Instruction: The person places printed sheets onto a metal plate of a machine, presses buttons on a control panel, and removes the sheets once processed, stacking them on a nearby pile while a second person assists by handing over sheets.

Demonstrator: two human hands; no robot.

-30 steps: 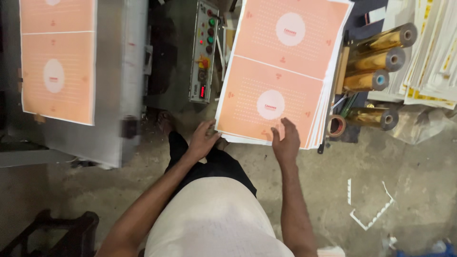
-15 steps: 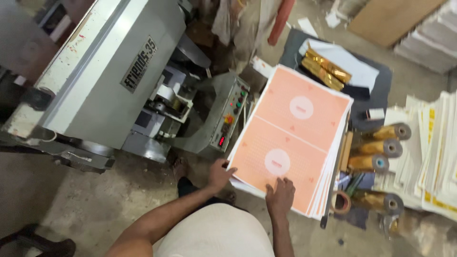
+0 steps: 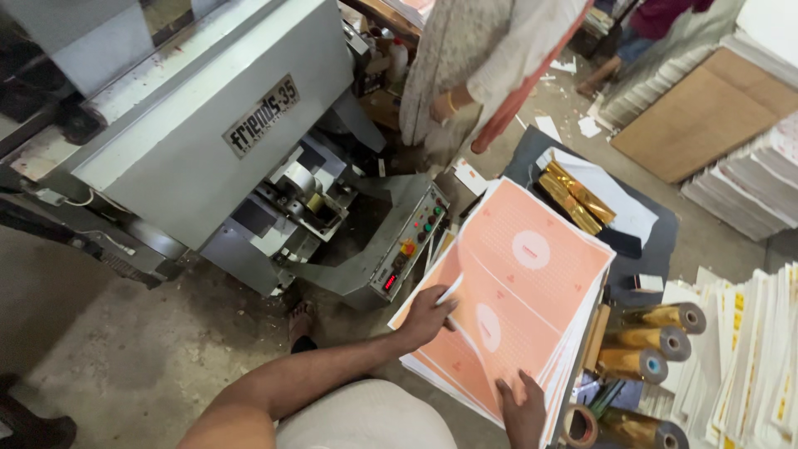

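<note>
Orange sheets [image 3: 515,283], printed, sit in a tall stack on the bench just right of the grey machine [image 3: 208,141] and its control box [image 3: 407,241]. My left hand [image 3: 428,314] has its grip pinched on the top sheet's near-left edge, that edge curled up off the stack. My right hand [image 3: 524,407] lies flat and open on the near corner, holding nothing. Judging by this: one sheet half peeled, not lifted clear; the whole stack is left. Gold foil rolls [image 3: 652,341] lie right of the stack.
</note>
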